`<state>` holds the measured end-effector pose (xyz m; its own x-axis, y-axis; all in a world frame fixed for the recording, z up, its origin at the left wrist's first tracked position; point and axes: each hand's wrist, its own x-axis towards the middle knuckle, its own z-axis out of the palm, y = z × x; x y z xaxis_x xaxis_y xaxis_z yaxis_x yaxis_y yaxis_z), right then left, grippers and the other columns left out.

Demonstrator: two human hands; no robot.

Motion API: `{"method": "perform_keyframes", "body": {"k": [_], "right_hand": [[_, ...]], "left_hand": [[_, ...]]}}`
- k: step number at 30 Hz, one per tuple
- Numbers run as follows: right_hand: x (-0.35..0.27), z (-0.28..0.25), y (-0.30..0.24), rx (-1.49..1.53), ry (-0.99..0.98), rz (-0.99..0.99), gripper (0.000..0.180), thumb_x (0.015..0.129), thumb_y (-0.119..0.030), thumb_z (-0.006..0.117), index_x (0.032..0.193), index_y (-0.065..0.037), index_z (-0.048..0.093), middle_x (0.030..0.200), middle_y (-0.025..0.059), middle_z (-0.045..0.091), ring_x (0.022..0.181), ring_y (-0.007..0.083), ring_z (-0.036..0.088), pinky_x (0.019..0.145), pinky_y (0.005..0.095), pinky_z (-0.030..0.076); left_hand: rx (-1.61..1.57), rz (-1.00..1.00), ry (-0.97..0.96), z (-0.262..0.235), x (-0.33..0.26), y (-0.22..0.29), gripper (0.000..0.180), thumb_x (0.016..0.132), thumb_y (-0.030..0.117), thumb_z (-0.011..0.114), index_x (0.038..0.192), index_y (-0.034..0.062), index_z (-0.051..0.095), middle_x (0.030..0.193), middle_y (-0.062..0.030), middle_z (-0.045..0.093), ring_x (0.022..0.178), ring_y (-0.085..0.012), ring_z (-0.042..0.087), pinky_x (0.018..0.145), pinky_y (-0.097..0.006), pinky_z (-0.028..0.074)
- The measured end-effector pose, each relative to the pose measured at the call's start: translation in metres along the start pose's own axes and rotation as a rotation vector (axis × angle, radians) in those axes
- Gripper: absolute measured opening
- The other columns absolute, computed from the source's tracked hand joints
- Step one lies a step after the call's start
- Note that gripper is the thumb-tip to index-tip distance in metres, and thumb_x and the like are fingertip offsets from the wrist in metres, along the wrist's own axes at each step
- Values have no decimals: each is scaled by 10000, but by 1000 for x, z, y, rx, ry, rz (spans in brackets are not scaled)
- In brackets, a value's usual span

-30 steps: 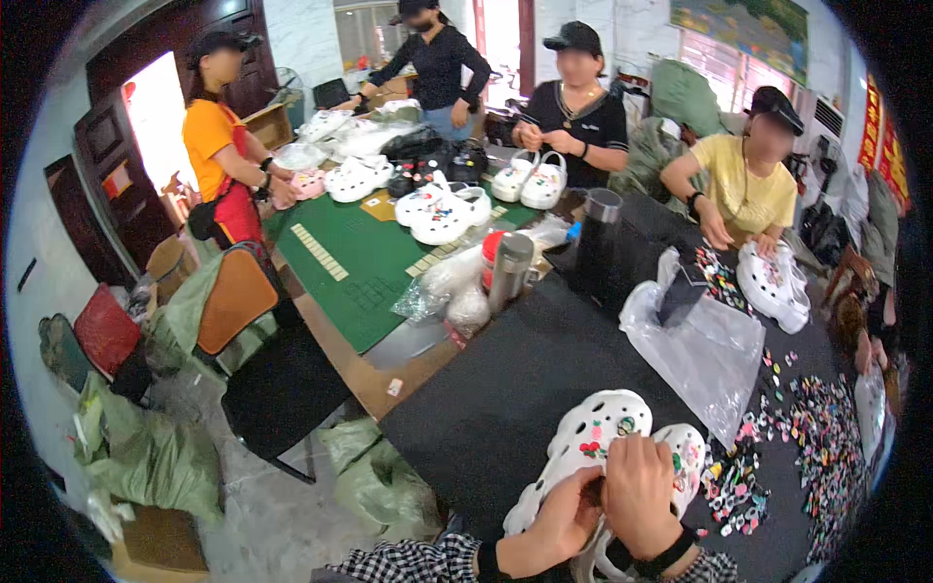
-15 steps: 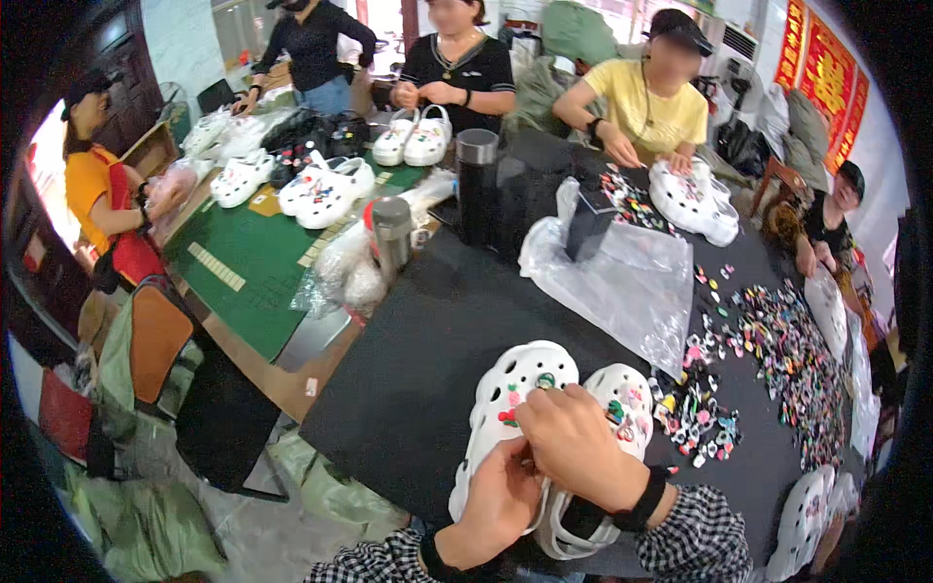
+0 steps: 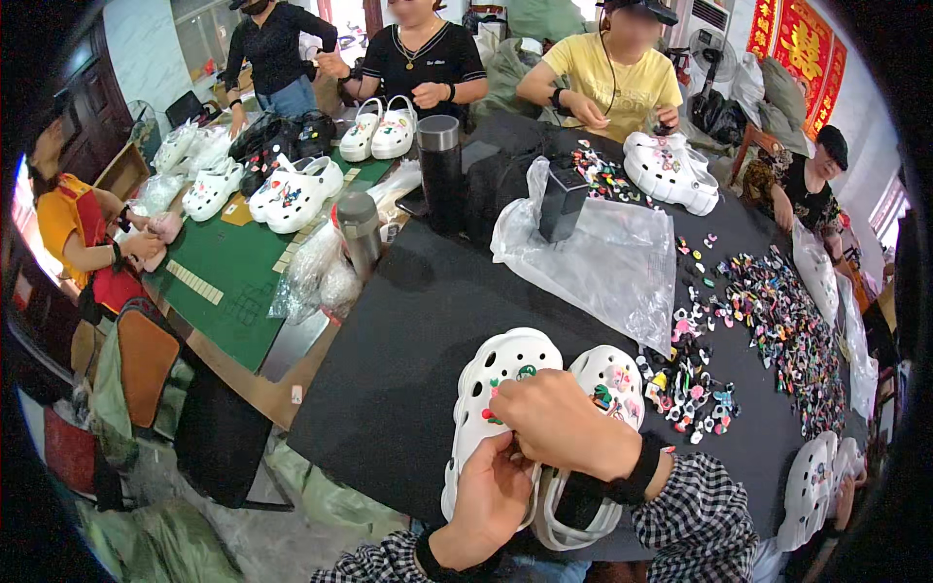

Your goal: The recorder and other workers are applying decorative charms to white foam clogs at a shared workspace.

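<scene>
Two white clogs with holes lie side by side on the black table, toes pointing away from me. The left clog [image 3: 473, 406] has colourful shoe charms in its upper. More charms sit on the right clog [image 3: 629, 400]. My left hand [image 3: 488, 489] is closed round the side of the left clog near its opening, thumb up and fingertips partly hidden. My right hand [image 3: 569, 420] crosses over from the right, its fingers curled and pressed to the upper of the left clog beside a red charm. What those fingers pinch, if anything, is hidden.
A pile of loose charms [image 3: 787, 330] and a smaller heap [image 3: 692, 398] lie at right. Beyond the clogs are a clear plastic bag [image 3: 612, 267], a black tumbler [image 3: 439, 175] and a grey flask [image 3: 360, 233]. Several people work around the tables; another white clog [image 3: 807, 491] is at lower right.
The whole view has shifted slightly. Both my hands stay at the left clog with nearly the same grip. Across the table, the person in black has moved their hands apart.
</scene>
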<state>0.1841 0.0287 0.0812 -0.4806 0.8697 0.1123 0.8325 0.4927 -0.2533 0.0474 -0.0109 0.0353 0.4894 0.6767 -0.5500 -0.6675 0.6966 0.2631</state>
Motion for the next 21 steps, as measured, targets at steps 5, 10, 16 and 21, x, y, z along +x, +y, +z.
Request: {"method": "perform_keyframes", "body": {"k": [5, 10, 16, 21], "right_hand": [[1, 2, 1, 30, -47, -9, 176, 590, -94, 695, 725, -20, 610, 769, 119, 625, 719, 317, 639, 616, 403, 498], [2, 13, -7, -167, -15, -38, 221, 571, -103, 728, 749, -38, 614, 756, 105, 614, 704, 293, 633, 613, 387, 490], [-5, 4, -11, -150, 128, -16, 235, 566, -95, 719, 754, -41, 589, 758, 100, 604, 689, 278, 618, 603, 377, 481], [-10, 1, -14, -148, 167, 1, 219, 610, -98, 685, 788, -31, 577, 758, 98, 586, 676, 283, 609, 601, 377, 477]], "left_hand": [[-47, -9, -45, 0, 1, -3, 189, 953, 144, 431, 1022, 23, 558, 971, -53, 564, 938, -162, 503, 897, -305, 388], [117, 50, -9, 2, 0, -5, 182, 942, 160, 447, 920, 49, 590, 890, -44, 614, 876, -165, 584, 792, -280, 463], [-31, -40, -62, 1, 2, 2, 210, 956, 159, 403, 970, 65, 591, 885, -46, 614, 854, -172, 591, 781, -265, 475], [71, 26, -75, -10, 6, -1, 210, 955, 177, 415, 981, 76, 598, 896, -41, 621, 861, -167, 592, 777, -267, 479]]}}
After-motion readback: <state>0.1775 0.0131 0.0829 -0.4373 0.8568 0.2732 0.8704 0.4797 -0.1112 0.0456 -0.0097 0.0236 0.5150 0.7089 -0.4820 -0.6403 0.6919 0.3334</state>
